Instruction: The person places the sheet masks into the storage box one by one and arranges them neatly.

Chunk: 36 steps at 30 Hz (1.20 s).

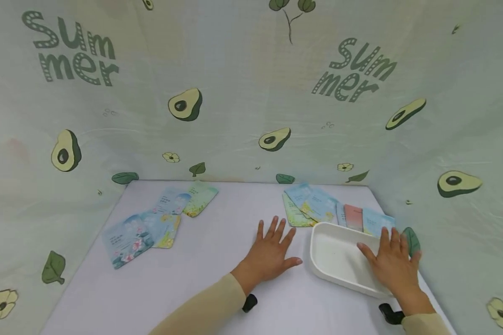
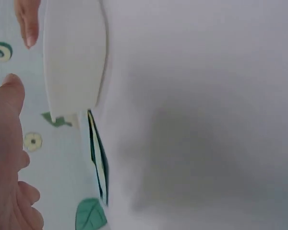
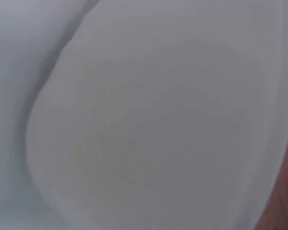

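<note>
A white rectangular tray (image 1: 333,253) with rounded corners lies on the right side of the white table. My right hand (image 1: 396,267), fingers straight and thumb spread, is over the tray's right end. To the left of the tray is my left hand (image 1: 268,258), palm down with fingers spread and holding nothing. In the left wrist view, my left hand (image 2: 5,153) shows at the left edge, and the tray (image 2: 77,52) is seen side-on. The tray (image 3: 153,120) fills most of the right wrist view.
Behind the tray lies a row of overlapping printed cards (image 1: 320,204), blue, green and pink. Several similar floral cards (image 1: 127,239) overlap at the table's left. A cloth (image 1: 234,70) printed with avocados hangs around the table. Black wrist-worn pieces (image 1: 390,314) show below the hands.
</note>
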Tool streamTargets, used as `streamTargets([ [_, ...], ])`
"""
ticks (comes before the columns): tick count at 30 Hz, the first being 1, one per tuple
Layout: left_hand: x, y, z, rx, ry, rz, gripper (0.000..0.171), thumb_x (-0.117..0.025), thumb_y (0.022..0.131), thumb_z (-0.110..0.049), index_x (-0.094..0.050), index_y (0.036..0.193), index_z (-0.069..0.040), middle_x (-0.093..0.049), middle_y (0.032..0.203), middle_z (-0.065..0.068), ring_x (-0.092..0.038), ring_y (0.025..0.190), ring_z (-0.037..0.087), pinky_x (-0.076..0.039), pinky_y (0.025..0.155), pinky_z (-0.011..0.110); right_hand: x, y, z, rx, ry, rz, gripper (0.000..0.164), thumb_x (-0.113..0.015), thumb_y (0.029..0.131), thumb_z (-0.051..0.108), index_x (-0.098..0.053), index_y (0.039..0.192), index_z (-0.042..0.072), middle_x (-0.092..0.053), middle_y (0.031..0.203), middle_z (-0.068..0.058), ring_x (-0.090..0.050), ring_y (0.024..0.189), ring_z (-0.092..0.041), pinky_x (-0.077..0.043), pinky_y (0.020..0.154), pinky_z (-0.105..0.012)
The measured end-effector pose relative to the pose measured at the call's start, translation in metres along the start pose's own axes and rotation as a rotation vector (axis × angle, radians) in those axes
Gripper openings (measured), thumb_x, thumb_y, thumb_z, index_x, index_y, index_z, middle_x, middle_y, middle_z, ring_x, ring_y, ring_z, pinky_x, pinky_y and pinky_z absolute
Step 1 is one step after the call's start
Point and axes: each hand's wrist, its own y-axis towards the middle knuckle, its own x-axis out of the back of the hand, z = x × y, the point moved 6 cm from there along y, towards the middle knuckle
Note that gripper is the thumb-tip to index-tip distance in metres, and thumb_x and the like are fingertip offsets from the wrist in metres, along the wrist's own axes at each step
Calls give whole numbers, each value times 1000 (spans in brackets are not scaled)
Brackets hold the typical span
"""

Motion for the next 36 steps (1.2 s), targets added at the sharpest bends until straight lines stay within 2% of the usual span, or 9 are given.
streamTargets([
  [3,-5,8,-21,-59,18,5,85,-24,104,-75,-23,170,-22,-17,177,11,-7,166,30,-17,131,60,-10,-1,-19,-64,22,76,112,-36,105,74,-7,159,-20,-2,161,-49,1,153,-64,2,111,-89],
  [7,-15,14,-37,-97,11,30,84,-19,106,-73,-20,171,-20,-14,178,7,-7,166,26,-17,133,52,-26,-1,-23,-96,68,216,117,-32,105,73,4,154,-26,4,157,-54,-4,147,-70,-10,117,-82],
  [10,-21,13,-40,-99,-9,60,84,-17,106,-73,-18,171,-19,-10,179,4,-4,166,23,-14,134,49,-34,-2,-15,-97,102,281,116,-31,106,72,10,152,-27,8,157,-54,-5,146,-72,-15,119,-78],
  [14,-26,5,-33,-83,-36,87,85,-15,106,-72,-17,171,-17,-9,179,4,-2,166,21,-12,134,49,-38,-6,4,-65,112,299,116,-34,106,72,8,153,-26,7,159,-52,-3,148,-69,-14,120,-77],
  [19,-25,-16,-6,-51,-73,77,86,-14,107,-70,-18,170,-12,-9,179,9,-4,166,24,-13,133,51,-45,-16,41,25,102,261,113,-37,107,68,3,154,-27,2,161,-51,-6,150,-67,-18,121,-75],
  [25,-21,-54,42,21,-89,50,89,-17,107,-71,-21,169,-7,-12,178,12,-8,165,28,-14,133,54,-50,-24,104,172,171,217,106,-44,109,61,-5,156,-25,-4,163,-49,-11,152,-65,-26,119,-74],
  [31,-17,-88,85,118,-137,23,89,-23,108,-70,-22,168,-4,-11,177,15,-6,165,31,-12,133,54,-61,-11,163,289,194,205,105,-47,107,62,-7,159,-20,-6,167,-43,-11,156,-57,-27,123,-68],
  [36,-16,-108,110,197,-179,5,93,-31,106,-72,-20,168,-3,-6,177,16,-2,165,33,-9,133,56,-75,12,205,398,171,199,103,-51,106,60,-11,161,-18,-9,170,-38,-11,159,-52,-23,127,-64],
])
